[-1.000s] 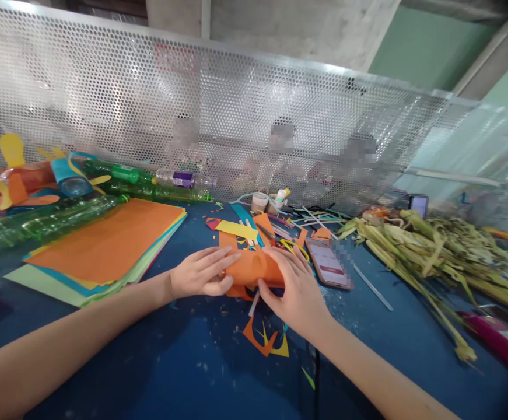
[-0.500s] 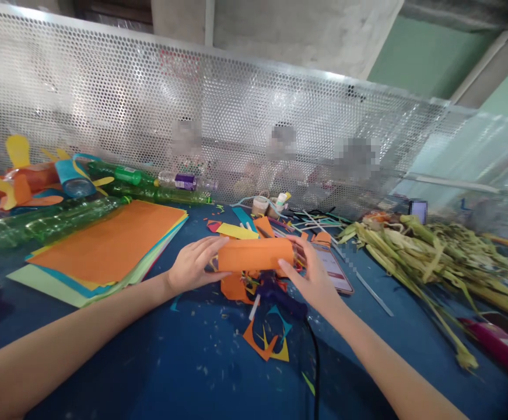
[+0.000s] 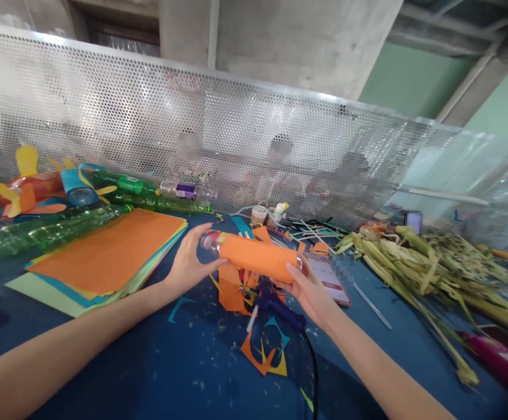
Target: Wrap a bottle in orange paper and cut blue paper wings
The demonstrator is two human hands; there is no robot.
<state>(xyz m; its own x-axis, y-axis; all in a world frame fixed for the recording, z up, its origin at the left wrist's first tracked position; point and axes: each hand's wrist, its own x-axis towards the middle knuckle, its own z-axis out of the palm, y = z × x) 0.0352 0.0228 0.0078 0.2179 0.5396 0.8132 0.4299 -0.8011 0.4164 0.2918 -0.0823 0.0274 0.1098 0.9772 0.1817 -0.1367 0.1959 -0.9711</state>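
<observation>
A clear plastic bottle wrapped in orange paper (image 3: pixel 258 256) is held up over the table, tilted, its clear neck end toward the left. My right hand (image 3: pixel 308 289) grips the base end, thumb on the paper. Around the neck end curves my left hand (image 3: pixel 190 256), fingers above and behind, thumb below against the bottle. Beneath lies a dark purple glue gun (image 3: pixel 280 306) with a white glue stick and black cord. Orange, yellow and blue paper scraps (image 3: pixel 260 359) surround it.
On the left lies a stack of coloured paper (image 3: pixel 114 251), with green plastic bottles (image 3: pixel 52 224) and paper-decorated bottles (image 3: pixel 79 189) behind. To the right are a phone (image 3: pixel 328 277) and dried husks (image 3: pixel 406 268). A perforated metal screen (image 3: pixel 245 116) runs behind, with people beyond it.
The wrapped bottle has tilted, its left end rising and its right end dropping, and the clear neck now shows. My left hand has shifted outward along it. The view has tipped slightly upward.
</observation>
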